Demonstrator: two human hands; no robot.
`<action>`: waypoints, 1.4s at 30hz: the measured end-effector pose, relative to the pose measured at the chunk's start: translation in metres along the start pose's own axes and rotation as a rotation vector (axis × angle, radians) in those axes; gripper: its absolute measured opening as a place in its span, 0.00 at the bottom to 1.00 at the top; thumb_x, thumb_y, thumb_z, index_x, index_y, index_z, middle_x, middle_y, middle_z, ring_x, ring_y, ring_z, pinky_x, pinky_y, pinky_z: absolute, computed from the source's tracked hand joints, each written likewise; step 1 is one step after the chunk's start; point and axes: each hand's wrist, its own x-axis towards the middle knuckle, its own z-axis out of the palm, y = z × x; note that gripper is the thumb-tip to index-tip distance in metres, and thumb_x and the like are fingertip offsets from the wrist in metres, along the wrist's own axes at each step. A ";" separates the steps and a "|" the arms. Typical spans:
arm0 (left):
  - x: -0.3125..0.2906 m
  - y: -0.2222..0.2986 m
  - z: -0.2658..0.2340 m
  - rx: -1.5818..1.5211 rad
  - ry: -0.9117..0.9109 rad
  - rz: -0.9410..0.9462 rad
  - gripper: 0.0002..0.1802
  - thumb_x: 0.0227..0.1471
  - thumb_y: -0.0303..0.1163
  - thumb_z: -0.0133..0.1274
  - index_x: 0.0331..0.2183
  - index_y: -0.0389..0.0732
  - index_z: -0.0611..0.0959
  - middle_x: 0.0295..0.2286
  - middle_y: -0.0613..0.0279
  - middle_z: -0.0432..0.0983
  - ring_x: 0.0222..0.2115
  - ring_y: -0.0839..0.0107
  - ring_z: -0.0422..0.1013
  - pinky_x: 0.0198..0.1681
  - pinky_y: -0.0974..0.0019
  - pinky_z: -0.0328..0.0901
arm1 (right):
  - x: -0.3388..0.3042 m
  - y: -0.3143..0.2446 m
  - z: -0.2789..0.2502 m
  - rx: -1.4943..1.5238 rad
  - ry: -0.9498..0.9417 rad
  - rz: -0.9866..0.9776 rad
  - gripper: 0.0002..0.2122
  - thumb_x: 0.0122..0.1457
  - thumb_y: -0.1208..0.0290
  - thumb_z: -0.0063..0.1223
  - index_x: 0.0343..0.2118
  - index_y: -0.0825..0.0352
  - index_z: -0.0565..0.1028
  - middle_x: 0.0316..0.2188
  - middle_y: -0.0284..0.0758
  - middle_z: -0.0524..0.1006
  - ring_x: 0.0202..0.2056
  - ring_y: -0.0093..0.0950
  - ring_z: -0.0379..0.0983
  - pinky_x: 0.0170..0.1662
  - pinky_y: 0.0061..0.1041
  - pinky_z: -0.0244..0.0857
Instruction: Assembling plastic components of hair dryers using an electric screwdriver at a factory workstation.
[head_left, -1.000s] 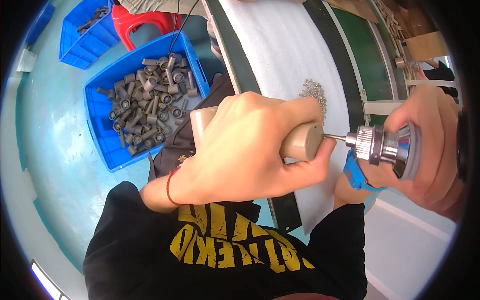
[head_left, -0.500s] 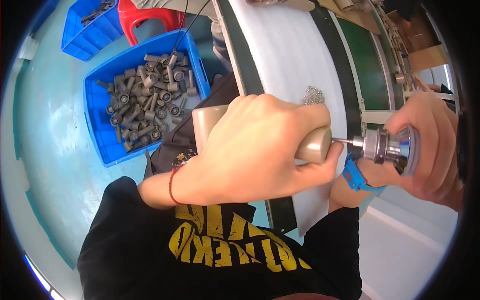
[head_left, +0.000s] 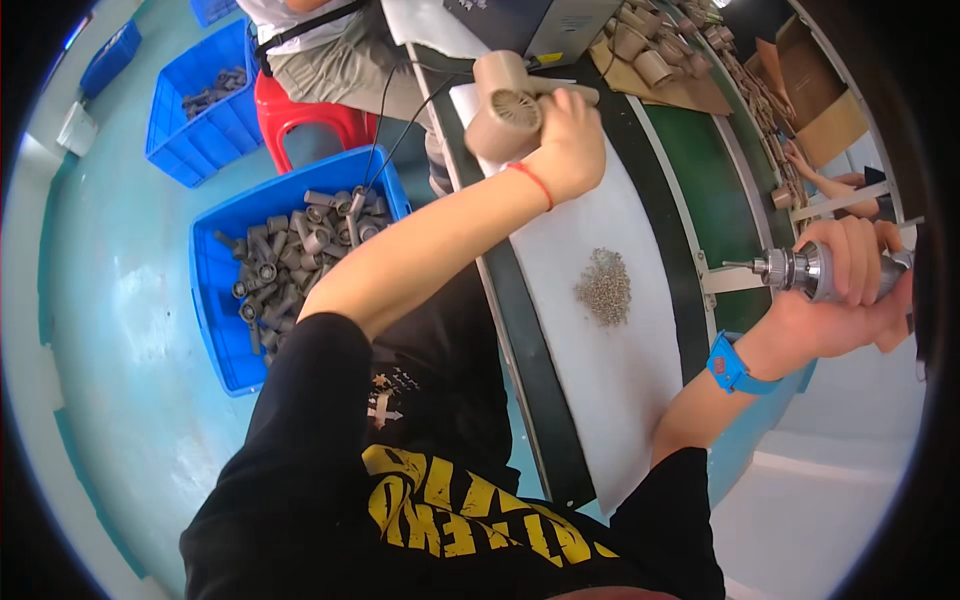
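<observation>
At the far end of the white-covered bench, my left hand [head_left: 572,148] is closed on a beige hair dryer housing [head_left: 505,125] with a round grille at its end. Right beside it, partly overlapping, is a second beige housing [head_left: 498,70]; which handle my fingers wrap is partly hidden. Over on the right, my right hand [head_left: 850,270] grips a silver electric screwdriver [head_left: 800,270], its thin bit pointing left and touching nothing. A heap of small metal screws [head_left: 606,288] lies on the white sheet [head_left: 640,400] between my arms.
A blue crate [head_left: 215,320] of brown-grey hair dryer housings stands left of the bench; another blue crate [head_left: 190,140] is behind it. A person sits on a red stool [head_left: 300,120] beyond. More beige parts [head_left: 650,65] lie on cardboard at the far right, near another person's hand [head_left: 800,160].
My left hand has moved from the middle to the bench's far end, away from the screwdriver bit. My right hand still holds the screwdriver, now slightly farther right. The view has shifted.
</observation>
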 end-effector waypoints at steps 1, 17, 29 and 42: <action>-0.002 -0.008 0.001 0.094 0.212 0.126 0.14 0.48 0.37 0.54 0.35 0.39 0.81 0.37 0.55 0.72 0.41 0.57 0.69 0.44 0.52 0.63 | -0.002 0.006 0.000 0.029 0.005 0.024 0.11 0.54 0.62 0.50 0.32 0.65 0.67 0.10 0.21 0.57 0.13 0.14 0.54 0.23 0.16 0.50; -0.282 -0.333 0.304 -0.268 -0.204 -0.785 0.31 0.41 0.32 0.59 0.49 0.41 0.68 0.45 0.46 0.65 0.42 0.44 0.70 0.44 0.48 0.68 | -0.003 0.063 -0.063 -0.814 0.632 -0.024 0.11 0.62 0.62 0.46 0.35 0.65 0.65 0.11 0.22 0.61 0.10 0.10 0.55 0.14 0.04 0.48; -0.227 -0.405 0.379 -0.073 -0.478 -0.838 0.23 0.52 0.39 0.52 0.52 0.58 0.75 0.37 0.52 0.78 0.35 0.52 0.77 0.33 0.52 0.73 | -0.018 0.047 -0.072 -0.341 0.224 0.251 0.14 0.68 0.60 0.40 0.32 0.67 0.62 0.08 0.26 0.61 0.08 0.15 0.57 0.10 0.13 0.52; -0.365 -0.325 0.131 -2.212 -0.714 -0.960 0.35 0.51 0.34 0.57 0.59 0.40 0.66 0.51 0.58 0.69 0.54 0.66 0.64 0.52 0.54 0.62 | -0.027 0.069 -0.061 -0.097 0.156 0.325 0.17 0.66 0.55 0.40 0.36 0.67 0.71 0.11 0.24 0.58 0.13 0.17 0.54 0.17 0.20 0.53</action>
